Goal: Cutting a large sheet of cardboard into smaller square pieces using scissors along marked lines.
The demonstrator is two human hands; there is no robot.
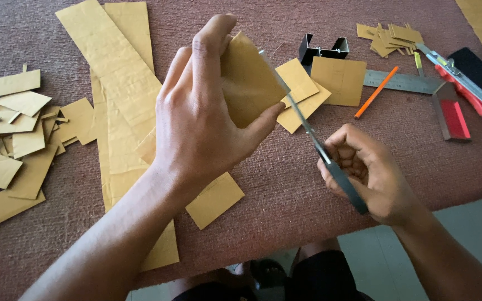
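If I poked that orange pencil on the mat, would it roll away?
Probably only a little. The orange pencil lies flat on a rough, fuzzy-looking reddish mat, which should slow it. It looks thin and light, so a gentle poke would likely shift it easily, perhaps toward the metal ruler beside it.

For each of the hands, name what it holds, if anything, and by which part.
Left hand: cardboard piece, pinched at its left side. Right hand: craft knife, gripped by its dark handle.
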